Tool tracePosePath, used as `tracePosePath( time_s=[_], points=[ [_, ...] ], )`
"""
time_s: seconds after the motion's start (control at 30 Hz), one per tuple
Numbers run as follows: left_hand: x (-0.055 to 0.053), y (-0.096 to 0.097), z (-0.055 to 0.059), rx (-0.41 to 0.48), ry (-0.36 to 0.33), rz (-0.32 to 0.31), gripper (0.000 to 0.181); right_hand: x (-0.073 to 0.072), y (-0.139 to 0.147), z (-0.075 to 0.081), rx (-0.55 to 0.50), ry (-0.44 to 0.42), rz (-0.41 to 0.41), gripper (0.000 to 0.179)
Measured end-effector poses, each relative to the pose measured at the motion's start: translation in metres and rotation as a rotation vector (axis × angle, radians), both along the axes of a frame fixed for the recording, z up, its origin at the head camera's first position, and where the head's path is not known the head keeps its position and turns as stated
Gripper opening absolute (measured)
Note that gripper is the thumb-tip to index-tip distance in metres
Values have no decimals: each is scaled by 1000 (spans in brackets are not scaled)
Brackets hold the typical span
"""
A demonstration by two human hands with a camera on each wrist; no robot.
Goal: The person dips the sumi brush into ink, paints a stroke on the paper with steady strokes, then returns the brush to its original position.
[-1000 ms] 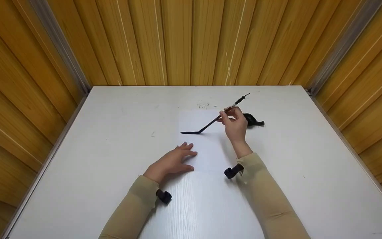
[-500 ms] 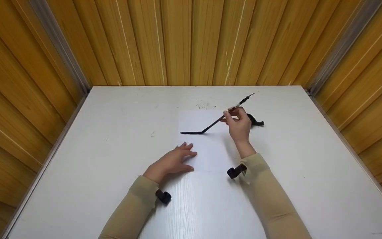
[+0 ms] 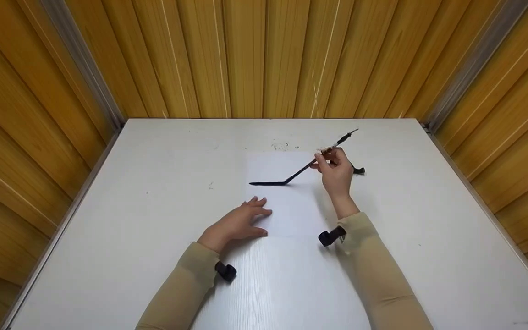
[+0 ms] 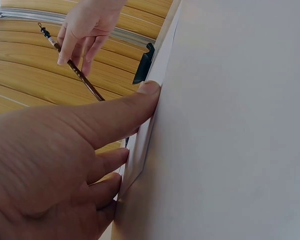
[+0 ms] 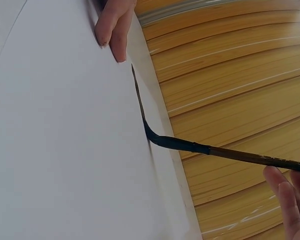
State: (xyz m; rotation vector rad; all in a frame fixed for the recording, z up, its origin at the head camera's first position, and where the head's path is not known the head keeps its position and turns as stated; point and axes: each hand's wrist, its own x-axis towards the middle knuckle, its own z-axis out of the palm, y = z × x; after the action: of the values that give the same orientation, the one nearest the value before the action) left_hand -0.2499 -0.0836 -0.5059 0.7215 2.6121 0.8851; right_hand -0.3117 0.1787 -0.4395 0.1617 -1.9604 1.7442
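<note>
My right hand (image 3: 337, 176) pinches a slender dark calligraphy brush (image 3: 301, 170) between thumb and fingers, its shaft leaning up to the right. The black bristles (image 5: 162, 141) bend against the white paper (image 3: 287, 215), as the right wrist view shows. From them a straight black ink stroke (image 3: 264, 184) runs left across the sheet. My left hand (image 3: 239, 223) rests on the paper's left side, fingers spread, below the stroke's left end. Behind my right hand sits a black object with a narrow end (image 3: 360, 171), mostly hidden in the head view.
The white table (image 3: 108, 238) carries small dark smudges (image 3: 280, 145) just beyond the paper. Wood-patterned panels (image 3: 245, 59) stand behind the table and along both sides. A black wrist device (image 3: 226, 272) sits at each cuff.
My right hand and the brush have moved rightward, and the ink stroke has grown longer to the right. More of the black object is covered by my hand. My left hand stays in place.
</note>
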Motion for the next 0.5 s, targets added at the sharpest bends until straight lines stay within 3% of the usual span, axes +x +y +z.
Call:
tracePosePath(
  time_s=[0.1, 0.33, 0.5],
  points=[
    [0, 0, -1, 4, 0, 5, 59, -2, 3, -2, 24, -7, -17, 19],
    [-1, 1, -1, -7, 13, 6, 60, -22, 16, -22, -13, -35, -34, 20],
    [-2, 1, -2, -8, 19, -1, 60, -25, 23, -25, -33, -28, -30, 20]
  ],
)
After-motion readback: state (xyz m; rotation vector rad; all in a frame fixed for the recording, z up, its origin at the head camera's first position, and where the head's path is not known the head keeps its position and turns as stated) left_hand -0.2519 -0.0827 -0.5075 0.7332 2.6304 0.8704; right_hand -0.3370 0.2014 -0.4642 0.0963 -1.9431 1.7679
